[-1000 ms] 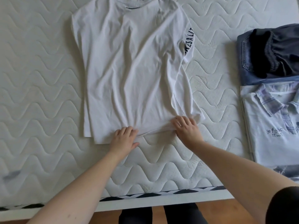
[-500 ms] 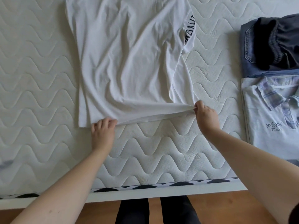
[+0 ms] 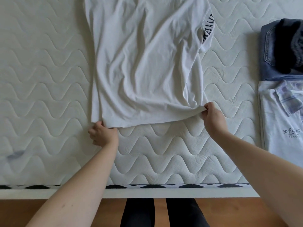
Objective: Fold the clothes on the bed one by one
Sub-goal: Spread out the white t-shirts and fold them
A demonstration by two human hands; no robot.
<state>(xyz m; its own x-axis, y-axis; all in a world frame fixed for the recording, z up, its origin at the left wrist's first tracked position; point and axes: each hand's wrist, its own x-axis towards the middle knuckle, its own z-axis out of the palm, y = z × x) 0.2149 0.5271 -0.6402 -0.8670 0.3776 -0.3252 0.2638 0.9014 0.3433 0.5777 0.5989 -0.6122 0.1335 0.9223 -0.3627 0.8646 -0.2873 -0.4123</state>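
We saw the white T-shirt (image 3: 142, 66), soft and creased, spread on the wave-quilted mattress (image 3: 41, 82) of the bed. The left hand (image 3: 102, 135) gripped its lower-left hem corner; the right hand (image 3: 213, 116) pinched the bunched lower-right corner. Folded denim jeans (image 3: 268, 51) and a pale polo shirt (image 3: 282, 122) lay rightward.

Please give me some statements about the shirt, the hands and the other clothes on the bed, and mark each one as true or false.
1. The right hand pinches the hem corner of the white T-shirt. True.
2. The left hand rests on the folded polo shirt. False: it holds the T-shirt's other hem corner.
3. The T-shirt is already folded in half. False: it lies spread out.
4. Folded jeans lie beyond the polo shirt. True.
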